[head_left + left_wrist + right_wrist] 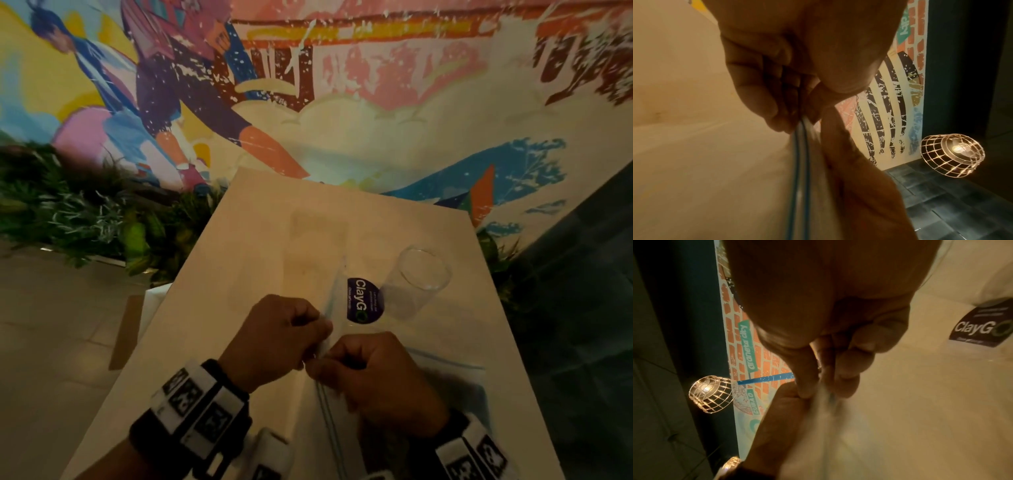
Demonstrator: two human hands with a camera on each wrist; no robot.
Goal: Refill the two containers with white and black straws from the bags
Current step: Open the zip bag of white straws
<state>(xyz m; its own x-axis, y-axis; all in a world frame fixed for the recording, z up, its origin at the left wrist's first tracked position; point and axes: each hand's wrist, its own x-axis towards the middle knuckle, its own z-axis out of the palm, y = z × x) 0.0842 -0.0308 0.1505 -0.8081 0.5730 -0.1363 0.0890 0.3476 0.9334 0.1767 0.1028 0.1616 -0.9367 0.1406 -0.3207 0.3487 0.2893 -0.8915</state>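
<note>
Zip bag pinched at its seal by both hands

Nearest, the bag (445,380) is held over the table (239,240) by the left hand (274,335) and right hand (380,380); beyond, a clear container (419,277) could be toppled by a sudden parting.

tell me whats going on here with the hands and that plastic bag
A person is pinching the top edge of a clear zip bag with both hands, the left hand and the right hand close together at the blue seal strip, apparently to pull it open. An empty clear glass stands on the table beyond a round ClayGo sticker. No straws are visible yet.
</note>
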